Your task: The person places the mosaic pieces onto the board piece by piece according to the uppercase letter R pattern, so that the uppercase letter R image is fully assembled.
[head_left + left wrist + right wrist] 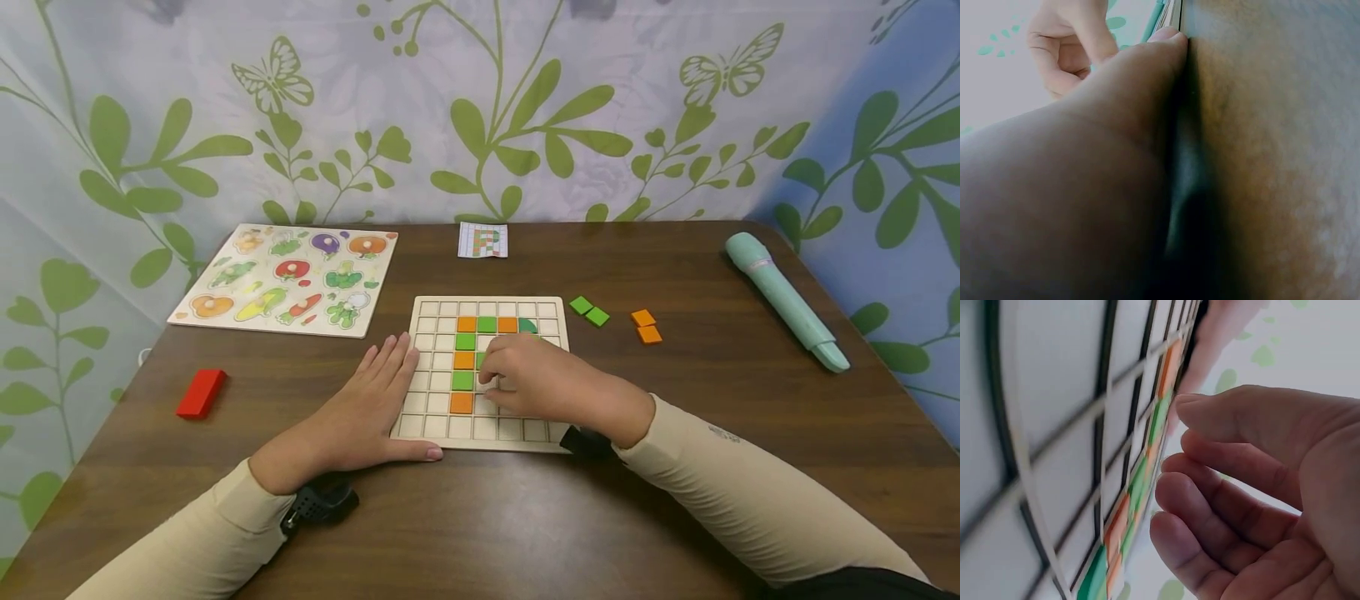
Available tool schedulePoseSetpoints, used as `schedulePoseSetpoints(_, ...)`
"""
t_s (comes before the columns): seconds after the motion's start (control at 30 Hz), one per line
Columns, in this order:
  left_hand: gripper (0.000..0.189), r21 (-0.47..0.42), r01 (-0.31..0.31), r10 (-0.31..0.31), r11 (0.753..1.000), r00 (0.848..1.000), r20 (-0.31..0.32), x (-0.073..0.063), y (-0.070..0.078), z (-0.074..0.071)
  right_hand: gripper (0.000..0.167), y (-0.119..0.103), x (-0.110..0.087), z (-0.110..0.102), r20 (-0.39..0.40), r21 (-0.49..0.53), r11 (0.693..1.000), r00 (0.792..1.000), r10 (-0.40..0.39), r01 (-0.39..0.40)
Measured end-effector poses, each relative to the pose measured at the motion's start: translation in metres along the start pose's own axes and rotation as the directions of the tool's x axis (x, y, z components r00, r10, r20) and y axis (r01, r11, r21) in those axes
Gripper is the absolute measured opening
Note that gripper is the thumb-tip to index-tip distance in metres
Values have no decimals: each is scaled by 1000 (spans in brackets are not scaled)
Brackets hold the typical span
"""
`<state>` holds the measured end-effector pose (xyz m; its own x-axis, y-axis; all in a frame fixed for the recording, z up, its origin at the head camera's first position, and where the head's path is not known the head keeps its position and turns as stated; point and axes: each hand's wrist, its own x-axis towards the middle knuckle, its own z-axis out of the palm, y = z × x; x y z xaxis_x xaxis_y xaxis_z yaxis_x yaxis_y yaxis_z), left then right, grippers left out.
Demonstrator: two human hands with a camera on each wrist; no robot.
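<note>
A wooden grid board [435,427] lies on the table. My left hand [371,408] rests along its left edge, fingers straight and thumb stretched by the near edge. Over the board's middle is my right hand [540,379], its fingers loosely bent with nothing between them in the right wrist view. Its fingertips are right at a green tile [480,360], mostly hidden in the head view. Orange tiles [461,403] and green tiles [462,381] alternate down one column and along an upper row. A dark green rounded tile [528,325] ends that row.
Loose green tiles [588,312] and orange tiles [647,327] lie right of the board. Behind it is a small pattern card [483,240]. A vegetable puzzle board [255,290] and red block [201,394] are at left, a long teal stick-shaped object [787,300] at right.
</note>
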<state>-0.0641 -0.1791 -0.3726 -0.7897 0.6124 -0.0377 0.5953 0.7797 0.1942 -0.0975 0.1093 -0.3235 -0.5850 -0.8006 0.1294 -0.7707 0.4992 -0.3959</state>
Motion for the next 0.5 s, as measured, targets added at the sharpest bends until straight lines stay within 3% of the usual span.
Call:
schedulePoseSetpoints(0.2, 134, 1, -2, 2, 1000, 1000, 1, 1, 1, -1, 7, 14, -6, -15, -53, -26, 998, 997, 51, -53)
schedulePoseSetpoints(0.5, 135, 1, -6, 6, 1000, 1000, -3, 0, 0, -1, 9, 56, -25, -29, -154, -46, 988, 979, 136, -144)
